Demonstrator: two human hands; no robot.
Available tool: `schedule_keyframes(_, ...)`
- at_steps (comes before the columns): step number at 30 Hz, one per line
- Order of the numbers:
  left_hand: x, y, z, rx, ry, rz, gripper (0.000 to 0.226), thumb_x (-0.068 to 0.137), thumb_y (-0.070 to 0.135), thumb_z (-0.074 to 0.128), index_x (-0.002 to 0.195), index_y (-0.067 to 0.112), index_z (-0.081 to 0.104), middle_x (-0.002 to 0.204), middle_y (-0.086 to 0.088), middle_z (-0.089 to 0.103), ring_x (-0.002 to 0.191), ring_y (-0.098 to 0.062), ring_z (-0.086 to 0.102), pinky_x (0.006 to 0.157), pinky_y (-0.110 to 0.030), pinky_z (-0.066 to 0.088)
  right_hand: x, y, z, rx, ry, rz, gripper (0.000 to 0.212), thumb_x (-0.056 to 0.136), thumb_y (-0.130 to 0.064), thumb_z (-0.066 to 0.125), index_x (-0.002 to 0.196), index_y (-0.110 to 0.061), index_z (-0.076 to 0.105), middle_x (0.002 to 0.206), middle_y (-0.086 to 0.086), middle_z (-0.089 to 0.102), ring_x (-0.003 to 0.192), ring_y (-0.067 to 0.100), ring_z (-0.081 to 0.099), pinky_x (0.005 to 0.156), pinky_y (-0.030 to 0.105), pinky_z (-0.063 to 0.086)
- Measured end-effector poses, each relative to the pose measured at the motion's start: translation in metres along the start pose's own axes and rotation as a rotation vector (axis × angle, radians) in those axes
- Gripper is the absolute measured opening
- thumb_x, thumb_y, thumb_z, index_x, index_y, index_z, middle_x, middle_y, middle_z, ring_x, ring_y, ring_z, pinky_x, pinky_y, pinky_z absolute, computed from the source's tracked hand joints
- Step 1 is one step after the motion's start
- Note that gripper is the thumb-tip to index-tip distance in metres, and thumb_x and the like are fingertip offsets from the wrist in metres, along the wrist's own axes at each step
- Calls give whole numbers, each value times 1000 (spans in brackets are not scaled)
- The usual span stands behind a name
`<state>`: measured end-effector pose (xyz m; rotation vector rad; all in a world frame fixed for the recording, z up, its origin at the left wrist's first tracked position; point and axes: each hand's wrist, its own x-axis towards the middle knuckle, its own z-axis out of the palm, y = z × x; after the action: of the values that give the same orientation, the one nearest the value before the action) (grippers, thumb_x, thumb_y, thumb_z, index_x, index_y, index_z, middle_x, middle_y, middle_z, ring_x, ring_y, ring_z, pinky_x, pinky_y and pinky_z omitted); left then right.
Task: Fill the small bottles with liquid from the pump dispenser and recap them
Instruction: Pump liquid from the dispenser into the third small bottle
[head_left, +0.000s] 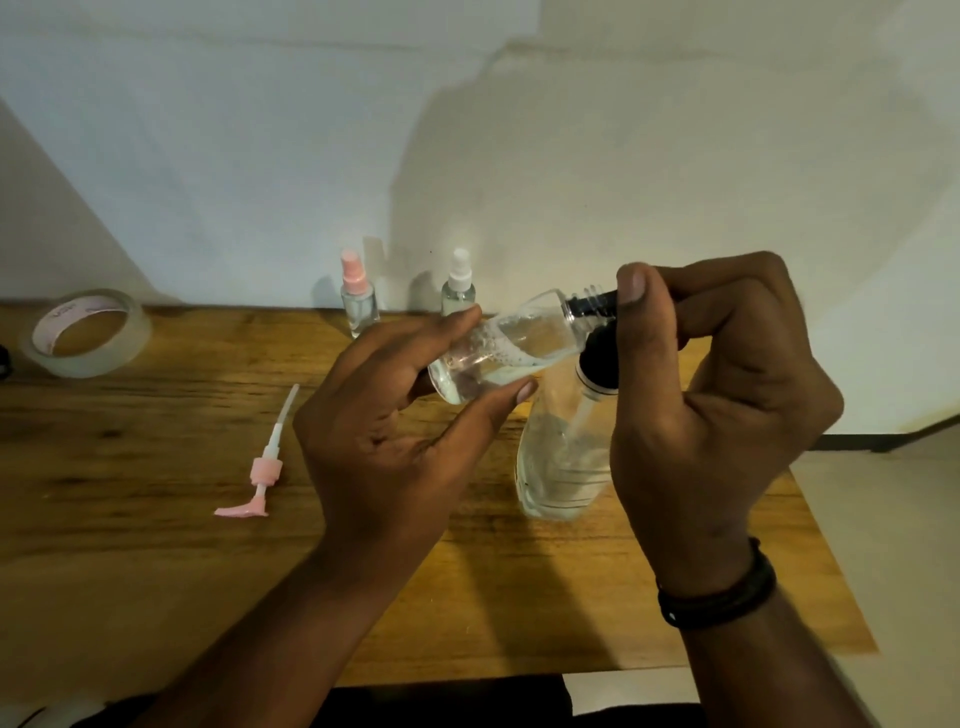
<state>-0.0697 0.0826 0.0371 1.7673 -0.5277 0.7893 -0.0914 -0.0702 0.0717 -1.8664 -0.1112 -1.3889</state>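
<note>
Hands meet above the counter (156, 545) mid-frame. Left hand (384, 431) grips a small clear bottle (498, 348) by its base end, thumb on the near side, fingers on the far side. Bottle is tilted almost flat, threaded neck pointing right, uncapped, partly filled with clear liquid and bubbles. Right hand (717, 395) is curled, thumb and fingers pinching a dark part at the bottle's neck; whether that part is a cap or the pump nozzle cannot be told. Black band (719, 597) on the right wrist.

Directly below the bottle neck stands the large clear dispenser (558, 462), black collar at top, dip tube visible inside, liquid in the lower part. It stands on the counter just beside the right hand.

Left of the left hand, a pink pump head (260, 467) lies flat on the counter, tube pointing away from the person, apart from any bottle.

At the back edge, against the wall (260, 156), two capped small bottles stand upright: pink-topped bottle (357, 293) on the left, white-topped bottle (458, 286) on the right, near each other but apart.

Tape roll (85, 332) lies flat at far left.
</note>
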Motion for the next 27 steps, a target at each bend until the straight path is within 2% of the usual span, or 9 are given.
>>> schedule_keyframes(3,1,0,1,-23,6,-13,49,83,24,89,122,6,66,113,0,70,95,-19,75,78,-28,62,5,-2,-2,-20,-8,-27,26,98,-2,65,73,-4,63,76,2,59,74,12,58,71,20,43)
schedule_keyframes(5,1,1,0,-5,11,-4,49,84,25,89,122,7,64,113,5,67,87,-14,72,77,-22,61,4,-3,-2,-26,-9,-31,27,98,-2,65,72,-3,62,74,3,60,73,16,58,70,22,43)
schedule_keyframes(7,1,1,0,6,12,-4,49,83,24,89,123,7,64,112,6,67,84,-9,69,77,-20,60,3,-3,-1,-19,-8,-27,27,98,-2,65,71,-2,62,75,6,60,75,11,59,71,19,43)
schedule_keyframes(9,1,-2,0,4,2,-11,48,84,24,89,122,6,66,112,4,68,90,-13,72,79,-23,61,1,-2,0,-5,-2,-18,27,98,-2,64,71,-1,62,76,6,59,79,4,58,73,15,43)
schedule_keyframes(12,0,-3,0,14,-11,-10,47,84,23,89,121,4,67,114,1,68,98,-15,73,81,-23,61,-2,0,2,13,2,16,28,98,-1,64,70,1,62,75,8,59,79,1,57,75,13,42)
schedule_keyframes(14,0,-2,1,14,-9,-6,48,84,24,88,123,4,66,112,0,69,95,-10,72,82,-21,60,0,0,0,15,-5,16,27,98,-1,65,70,0,62,75,7,60,77,4,58,74,15,42)
schedule_keyframes(18,0,0,1,3,7,4,48,88,28,84,125,6,63,105,4,67,83,13,55,79,-17,55,5,-1,-3,-19,-7,-11,27,98,-2,65,71,-3,63,74,3,60,73,13,57,71,21,42)
schedule_keyframes(23,0,-1,0,40,-9,20,48,88,27,83,125,5,63,111,8,64,82,18,53,81,-5,42,3,-2,-2,-21,-9,-26,28,98,-1,65,70,-2,63,74,5,60,75,6,56,73,16,41)
schedule_keyframes(27,0,-3,-2,65,-34,-6,48,87,29,84,124,4,67,110,7,64,92,16,54,86,-4,41,-1,1,0,8,-4,6,29,98,1,65,69,1,62,73,8,59,77,3,56,73,15,42)
